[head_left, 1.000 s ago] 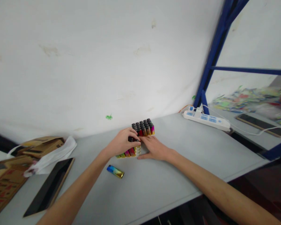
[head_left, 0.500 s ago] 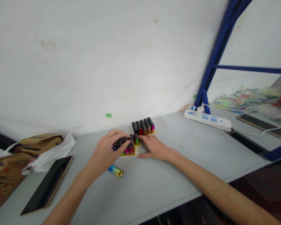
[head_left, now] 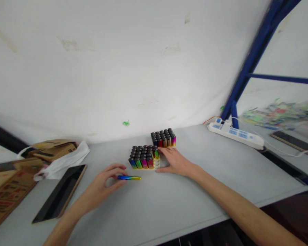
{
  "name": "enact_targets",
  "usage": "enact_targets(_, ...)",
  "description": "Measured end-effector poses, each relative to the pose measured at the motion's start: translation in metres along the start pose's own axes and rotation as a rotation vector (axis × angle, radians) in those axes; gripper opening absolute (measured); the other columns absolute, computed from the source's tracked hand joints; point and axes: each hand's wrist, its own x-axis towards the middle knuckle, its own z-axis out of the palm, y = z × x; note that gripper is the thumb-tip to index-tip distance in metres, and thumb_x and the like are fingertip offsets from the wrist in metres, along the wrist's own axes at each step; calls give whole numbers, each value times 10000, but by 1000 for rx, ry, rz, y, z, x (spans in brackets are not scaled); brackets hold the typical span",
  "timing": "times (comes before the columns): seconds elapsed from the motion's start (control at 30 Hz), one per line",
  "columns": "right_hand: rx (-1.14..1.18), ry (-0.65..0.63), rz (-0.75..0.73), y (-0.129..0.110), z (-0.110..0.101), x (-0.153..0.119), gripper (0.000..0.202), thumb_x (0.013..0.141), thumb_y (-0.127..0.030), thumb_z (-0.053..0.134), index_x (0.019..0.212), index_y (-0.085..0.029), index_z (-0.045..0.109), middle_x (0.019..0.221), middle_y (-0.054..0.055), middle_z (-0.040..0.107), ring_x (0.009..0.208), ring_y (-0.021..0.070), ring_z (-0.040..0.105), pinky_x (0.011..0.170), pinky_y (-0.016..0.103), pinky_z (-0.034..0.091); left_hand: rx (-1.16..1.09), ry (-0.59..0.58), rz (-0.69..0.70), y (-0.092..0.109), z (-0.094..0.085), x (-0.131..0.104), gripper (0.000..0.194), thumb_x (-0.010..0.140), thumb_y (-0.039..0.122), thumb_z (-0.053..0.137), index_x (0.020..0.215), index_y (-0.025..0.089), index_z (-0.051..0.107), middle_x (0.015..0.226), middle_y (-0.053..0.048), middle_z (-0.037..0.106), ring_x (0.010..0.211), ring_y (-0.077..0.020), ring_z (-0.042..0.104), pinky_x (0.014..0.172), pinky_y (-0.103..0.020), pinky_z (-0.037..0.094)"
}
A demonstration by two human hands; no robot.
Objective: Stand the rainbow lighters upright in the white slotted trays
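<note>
A block of black-topped, brightly coloured cylinders (head_left: 143,158) stands upright in a white holder (head_left: 157,164) on the grey table. My right hand (head_left: 173,160) rests at its right side, thumb and fingers apart around the holder's end. In front of the block, my left hand (head_left: 109,181) has its thumb and fingers around the left end of a single blue-and-yellow tube (head_left: 132,178). A second block of similar cylinders (head_left: 163,138) stands behind, near the wall.
A dark tablet (head_left: 60,193), a white plastic bag (head_left: 66,160) and cardboard boxes (head_left: 12,198) lie at the left. A white power strip (head_left: 236,133) is at the back right, beside a blue metal frame (head_left: 246,68).
My left hand has left the top of the front block and moved down and left to the loose tube, which now lies at a different angle. My right hand stays by the block.
</note>
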Motion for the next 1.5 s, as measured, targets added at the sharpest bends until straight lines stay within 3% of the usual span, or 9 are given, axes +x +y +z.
enact_targets(0.13,11,4,5,-1,0,0,931,768,-600,793,1474,-124,418,1414,216,572,1263,369,559,1077,521,416,-468,104,-56,27,-5,13,214,811,407,758,889,208,773,1130,-119,740,1093,-299,669,964,-391,538)
enact_targets(0.27,29,14,12,0,1,0,930,758,-599,801,1469,-127,431,1418,215,569,1267,363,556,1082,517,411,-859,251,-89,65,4,28,233,808,366,780,913,162,737,985,-116,745,956,-265,694,882,-361,553)
enact_targets(0.33,38,14,12,0,2,0,949,748,-599,809,1471,-116,429,1424,221,564,1278,362,550,1090,515,406,-1017,214,-79,82,11,35,207,848,357,748,907,176,668,876,-65,721,762,-200,689,781,-346,566)
enact_targets(0.47,39,17,11,3,5,0,958,748,-604,806,1478,-119,421,1430,219,561,1282,362,548,1094,518,407,-1112,68,-57,101,29,47,216,902,363,695,954,224,538,718,32,601,505,-82,472,532,-236,478)
enact_targets(0.57,41,13,12,3,5,0,961,751,-603,804,1482,-113,415,1433,223,556,1294,362,541,1100,519,405,-1162,17,-134,100,43,51,309,876,465,697,952,212,536,642,61,459,500,-76,360,427,-170,333)
enact_targets(0.7,37,4,28,2,3,0,950,758,-596,803,1483,-120,416,1436,220,553,1299,367,536,1096,524,409,-1223,-73,-244,92,54,51,513,868,668,557,726,177,511,573,73,304,466,-68,253,412,-183,270)
enact_targets(1.0,17,-16,35,-2,0,1,952,756,-554,822,1482,-92,414,1448,239,542,1302,369,536,1103,530,409,-1193,-2,-300,89,62,49,463,881,540,496,595,194,381,539,80,203,457,-67,142,439,-198,159)
enact_targets(1.3,15,-3,19,1,2,-1,940,766,-559,811,1492,-126,401,1460,227,532,1311,370,528,1103,544,406,-1144,35,-322,84,66,44,456,911,527,484,615,192,393,552,80,215,453,-65,160,430,-193,170)
enact_targets(1.5,27,10,9,4,4,0,956,755,-595,805,1480,-114,410,1443,219,547,1300,359,535,1101,512,410,-1127,39,-251,91,57,49,503,840,686,548,800,185,521,596,43,438,465,-87,350,386,-182,280)
